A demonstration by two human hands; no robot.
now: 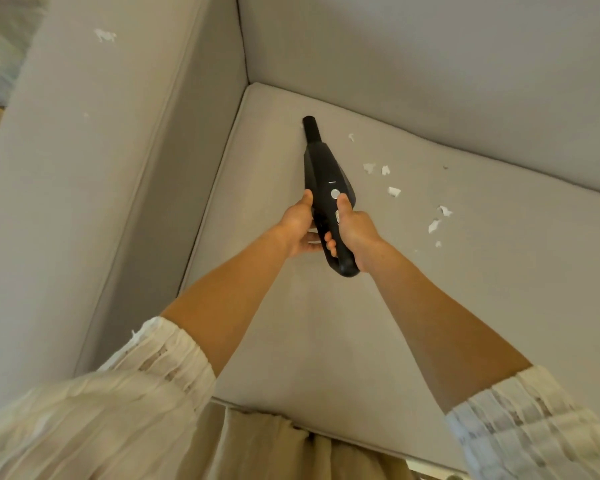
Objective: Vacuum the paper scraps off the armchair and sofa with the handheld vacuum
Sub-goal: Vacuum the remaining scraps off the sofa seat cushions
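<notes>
handheld vacuum [326,188] | long axis runs away from person, nozzle toward seat's back corner | both hands grip it: left [297,225], right [355,230]

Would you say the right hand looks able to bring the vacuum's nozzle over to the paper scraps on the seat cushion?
Probably yes: the right hand grips the handheld vacuum, and bare cushion lies between its nozzle and the paper scraps to its right.

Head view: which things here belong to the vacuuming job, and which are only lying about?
Belong to the job:
handheld vacuum, held by left hand and right hand
paper scraps on seat cushion
paper scrap on armrest

Only lying about:
blurred patterned thing beyond the armrest
</notes>
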